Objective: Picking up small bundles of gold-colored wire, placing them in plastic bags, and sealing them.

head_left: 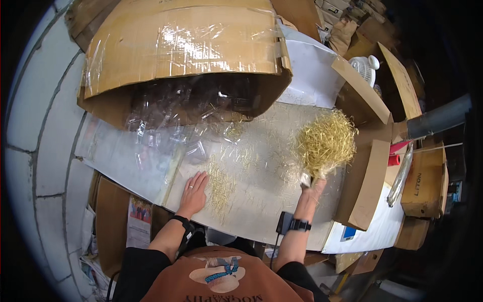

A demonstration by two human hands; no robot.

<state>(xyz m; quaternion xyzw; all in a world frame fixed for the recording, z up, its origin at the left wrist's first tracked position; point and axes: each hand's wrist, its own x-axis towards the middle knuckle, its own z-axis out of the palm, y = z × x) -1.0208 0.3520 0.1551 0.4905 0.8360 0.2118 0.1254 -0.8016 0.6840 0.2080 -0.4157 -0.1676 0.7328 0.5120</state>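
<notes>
My left hand [194, 193], a ring on one finger, lies flat with its fingers stretched out on the grey tabletop [254, 194]. Beside it is a thin scatter of gold shreds [221, 189]. On the right, my right hand [317, 187] grips a large fluffy clump of gold shredded filler [327, 142]; the clump hides most of its fingers. Something small and shiny shows beside that hand, too unclear to name. Clear plastic packages [173, 113] spill from the big cardboard box [181, 45] beyond my left hand.
Cardboard flaps [365, 183] border the table on the right. Past them lie a red roll [394, 160], a brown carton [423, 183] and a grey pipe [440, 121]. A white fan-like object [363, 69] stands at the far right. A pale block wall [50, 136] runs along the left.
</notes>
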